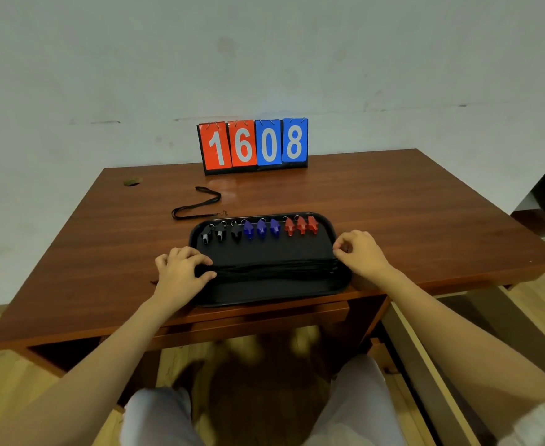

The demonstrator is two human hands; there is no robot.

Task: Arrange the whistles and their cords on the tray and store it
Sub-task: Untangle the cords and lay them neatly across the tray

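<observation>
Whistles number nine, small plastic ones in a row along the far rim of the black rectangular tray [264,291]: three black whistles [221,233] at the left, three blue whistles [261,227] in the middle, three red whistles [300,224] at the right. One bundle of black cords [271,268] lies across the tray's middle from side to side. One loose black cord [197,206] lies looped on the brown wooden worktop [393,204], just beyond the tray's far left corner. The left hand [181,268] has its grip clamped round the bundle's left end, fingers curled over it. The right hand [361,252] sits at the tray's right rim with fingers curled, thumb and forefinger close together; whether its grip holds a cord cannot be told. The tray rests at the worktop's near edge. Behind it stands one flip scoreboard [255,144] with two red cards and two blue, reading 1608.
</observation>
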